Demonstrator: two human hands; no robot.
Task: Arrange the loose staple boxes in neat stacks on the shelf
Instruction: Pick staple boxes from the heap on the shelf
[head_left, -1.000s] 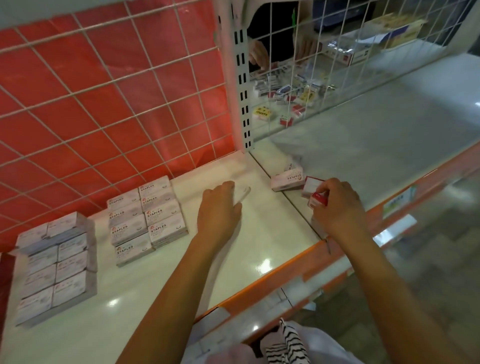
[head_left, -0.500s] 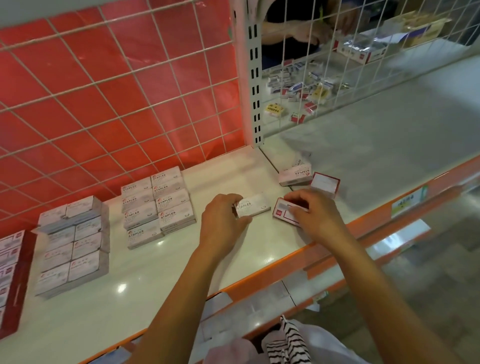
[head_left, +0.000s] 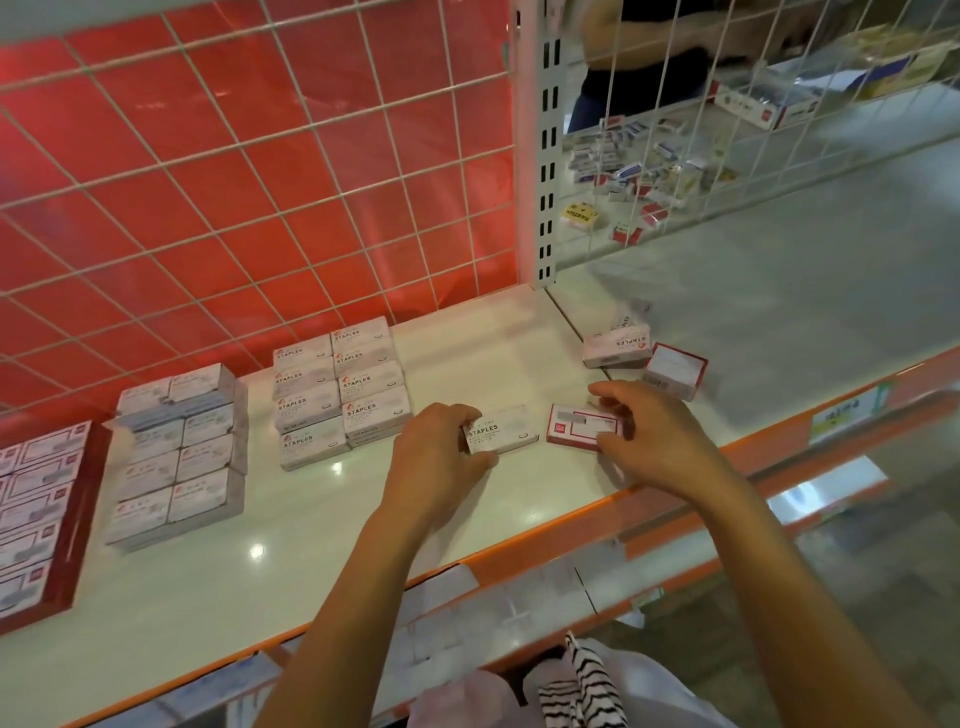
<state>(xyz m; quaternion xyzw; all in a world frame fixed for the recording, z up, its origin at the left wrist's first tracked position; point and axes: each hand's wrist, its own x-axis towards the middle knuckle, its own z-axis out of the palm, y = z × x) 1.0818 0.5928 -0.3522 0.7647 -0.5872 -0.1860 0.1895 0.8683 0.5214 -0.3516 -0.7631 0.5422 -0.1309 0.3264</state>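
1. Red-trimmed boxes are sitting in rows at the far left of the shelf, with a pale stack lying just beside them.
2. A neat block of STAPLES boxes is standing near the mesh back.
3. The left hand is gripping a white STAPLES box by its left end, flat on the shelf.
4. The right hand is pinching the right end of a red-bordered box, which is lying just beside the white one.
5. A loose white box and a loose red box are lying close together behind the right hand.
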